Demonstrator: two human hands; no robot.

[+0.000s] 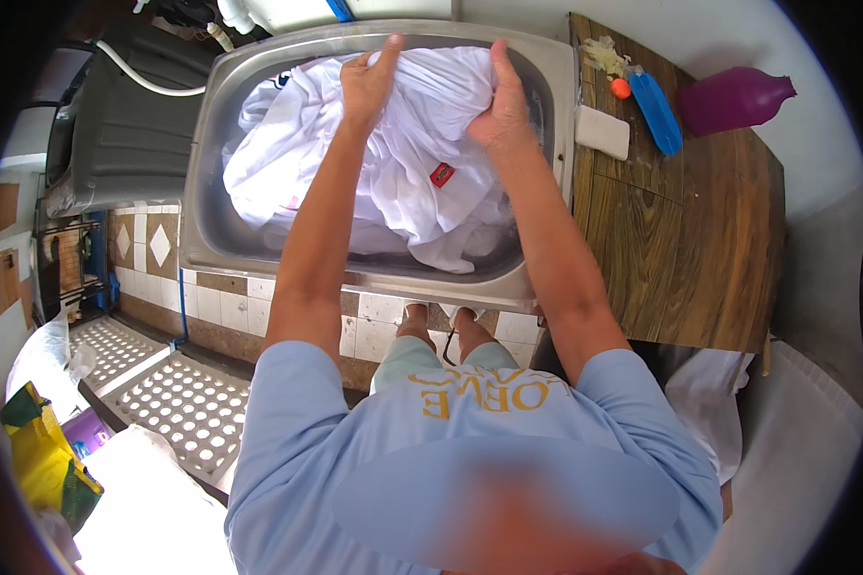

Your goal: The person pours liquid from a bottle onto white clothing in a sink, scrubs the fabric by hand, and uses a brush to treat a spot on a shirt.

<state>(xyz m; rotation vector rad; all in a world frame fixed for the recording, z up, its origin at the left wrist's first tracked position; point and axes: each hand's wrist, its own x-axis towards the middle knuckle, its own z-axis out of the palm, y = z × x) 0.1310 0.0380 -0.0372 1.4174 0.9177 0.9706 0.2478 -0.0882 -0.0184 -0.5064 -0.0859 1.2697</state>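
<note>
A wet white garment point(403, 163) with a small red label lies bunched in a steel sink point(211, 144). My left hand point(369, 81) grips a fold of the cloth near the sink's far edge. My right hand point(503, 105) clutches the same garment a little to the right, fingers closed into the fabric. Both arms stretch forward over the sink's front rim.
Right of the sink, a wooden counter point(690, 240) carries a white soap bar point(602, 131), a blue scrub brush point(657, 110) and a purple bottle point(734, 98) lying on its side. A dark grey tub point(129, 125) stands to the left. Perforated white trays point(177, 402) and a yellow bag point(43, 460) sit lower left.
</note>
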